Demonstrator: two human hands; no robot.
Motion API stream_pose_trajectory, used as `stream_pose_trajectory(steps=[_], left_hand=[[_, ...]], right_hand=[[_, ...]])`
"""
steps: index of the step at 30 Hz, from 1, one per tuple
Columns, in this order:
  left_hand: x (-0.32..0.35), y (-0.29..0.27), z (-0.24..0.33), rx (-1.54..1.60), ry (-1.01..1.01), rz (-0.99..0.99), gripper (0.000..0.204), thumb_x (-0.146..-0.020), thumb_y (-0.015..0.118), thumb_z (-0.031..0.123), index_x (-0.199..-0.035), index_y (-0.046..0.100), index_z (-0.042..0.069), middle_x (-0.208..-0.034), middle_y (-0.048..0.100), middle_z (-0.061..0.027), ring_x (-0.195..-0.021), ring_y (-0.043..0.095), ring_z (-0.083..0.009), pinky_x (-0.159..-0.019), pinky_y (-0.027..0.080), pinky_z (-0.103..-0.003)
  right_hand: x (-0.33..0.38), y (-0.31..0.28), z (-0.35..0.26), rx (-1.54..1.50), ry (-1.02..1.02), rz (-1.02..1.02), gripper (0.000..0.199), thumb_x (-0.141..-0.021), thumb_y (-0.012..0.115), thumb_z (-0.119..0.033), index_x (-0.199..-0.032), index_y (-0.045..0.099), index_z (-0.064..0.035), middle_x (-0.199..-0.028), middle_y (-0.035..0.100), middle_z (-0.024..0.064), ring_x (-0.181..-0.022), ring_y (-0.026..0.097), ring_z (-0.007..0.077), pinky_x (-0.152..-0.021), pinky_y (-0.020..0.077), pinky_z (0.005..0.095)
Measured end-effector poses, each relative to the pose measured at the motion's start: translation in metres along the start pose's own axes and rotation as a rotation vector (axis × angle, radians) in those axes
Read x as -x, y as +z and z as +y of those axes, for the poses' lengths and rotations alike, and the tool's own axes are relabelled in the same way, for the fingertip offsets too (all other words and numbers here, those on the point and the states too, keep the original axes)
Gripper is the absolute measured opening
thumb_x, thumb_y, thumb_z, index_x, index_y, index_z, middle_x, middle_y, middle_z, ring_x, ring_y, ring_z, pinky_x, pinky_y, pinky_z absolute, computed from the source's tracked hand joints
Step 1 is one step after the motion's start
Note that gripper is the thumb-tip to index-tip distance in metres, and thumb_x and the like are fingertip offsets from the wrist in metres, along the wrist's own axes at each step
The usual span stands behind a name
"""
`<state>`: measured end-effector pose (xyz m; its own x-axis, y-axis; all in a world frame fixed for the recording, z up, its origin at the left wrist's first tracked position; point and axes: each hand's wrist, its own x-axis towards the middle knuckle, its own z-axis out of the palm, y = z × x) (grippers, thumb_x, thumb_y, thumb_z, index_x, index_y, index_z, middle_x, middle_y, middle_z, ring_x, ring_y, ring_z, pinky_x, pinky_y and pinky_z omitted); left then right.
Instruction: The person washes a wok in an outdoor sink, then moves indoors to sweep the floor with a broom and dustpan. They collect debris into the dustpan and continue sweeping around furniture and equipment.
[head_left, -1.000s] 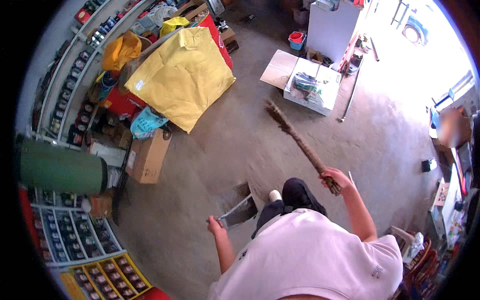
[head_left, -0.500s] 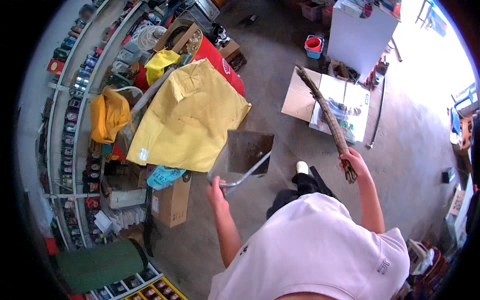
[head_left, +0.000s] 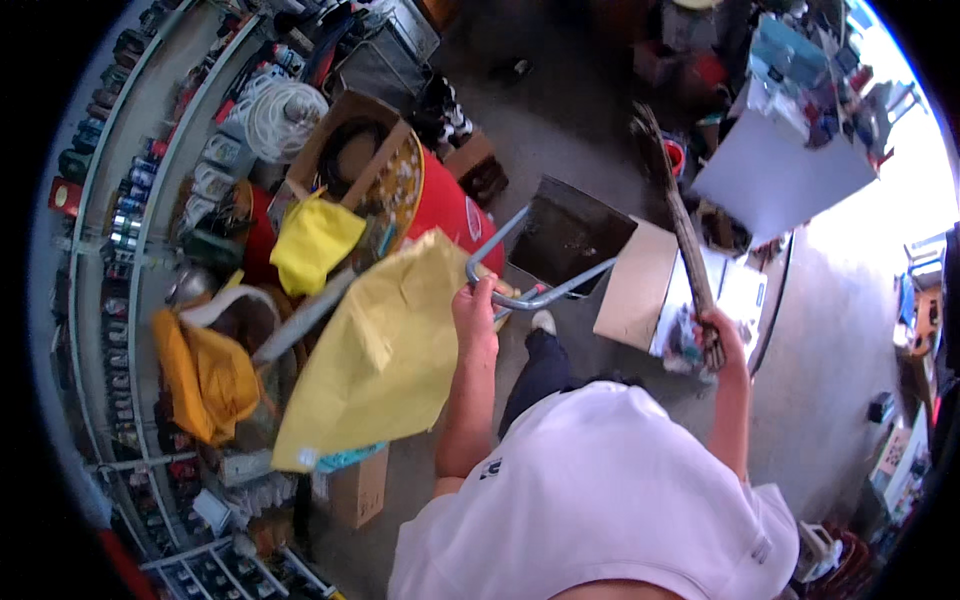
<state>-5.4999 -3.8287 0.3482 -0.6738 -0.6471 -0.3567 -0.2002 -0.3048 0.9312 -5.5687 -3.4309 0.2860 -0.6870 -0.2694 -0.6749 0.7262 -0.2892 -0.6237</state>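
My left hand is closed around the bent grey metal tube handle of a dustpan, whose dark square pan lies ahead of me, close to the red drum. In my right hand is the lower end of a long brown bundle of dry stalks, like a stalk broom. It points away from me, over the opened cardboard box. Behind my left forearm spreads a large yellow sheet or sack; I cannot tell whether the arm touches it.
To the left stand shelves of small goods, with an orange-yellow bag beside them. A red drum carries a cardboard box. An opened flat carton lies ahead on the right, before a white counter.
My view has shifted forward. The dustpan has moved forward and right, up beside the opened carton. My left hand has risen with its handle, and the stalk bundle stays in my right hand.
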Motion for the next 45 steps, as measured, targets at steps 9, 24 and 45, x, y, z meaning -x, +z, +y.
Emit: stream_pose_trajectory(steps=[9, 24, 45], left_hand=[[-0.24, 0.146, 0.105, 0.067, -0.067, -0.199, 0.015, -0.082, 0.061, 0.016, -0.069, 0.058, 0.008, -0.059, 0.053, 0.0023, -0.047, 0.037, -0.0033, -0.045, 0.028, -0.02], [-0.57, 0.33, 0.198, 0.095, -0.05, 0.018, 0.018, -0.081, 0.059, 0.015, -0.065, 0.059, 0.007, -0.058, 0.054, 0.0018, -0.047, 0.039, -0.0041, -0.046, 0.028, -0.021], [-0.861, 0.46, 0.167, 0.126, -0.314, 0.666, 0.019, -0.075, 0.06, 0.02, -0.069, 0.057, 0.002, -0.064, 0.058, -0.0043, -0.054, 0.05, -0.0131, -0.051, 0.039, -0.026]], right_hand=[[-0.119, 0.1, -0.1, -0.15, -0.089, 0.229, 0.021, -0.081, 0.053, -0.01, -0.1, 0.048, -0.0019, -0.086, 0.056, 0.0098, -0.058, 0.054, 0.0126, -0.044, 0.0473, 0.0211], [-0.508, 0.173, -0.403, -0.027, 0.107, 0.054, 0.017, -0.083, 0.053, -0.012, -0.097, 0.048, -0.0028, -0.083, 0.056, 0.0071, -0.058, 0.052, 0.0107, -0.046, 0.0466, 0.021], [-0.885, 0.272, -0.743, 0.328, 0.352, 0.036, 0.014, -0.08, 0.054, -0.011, -0.092, 0.05, -0.0048, -0.079, 0.058, 0.0084, -0.056, 0.053, 0.0137, -0.045, 0.0471, 0.0236]])
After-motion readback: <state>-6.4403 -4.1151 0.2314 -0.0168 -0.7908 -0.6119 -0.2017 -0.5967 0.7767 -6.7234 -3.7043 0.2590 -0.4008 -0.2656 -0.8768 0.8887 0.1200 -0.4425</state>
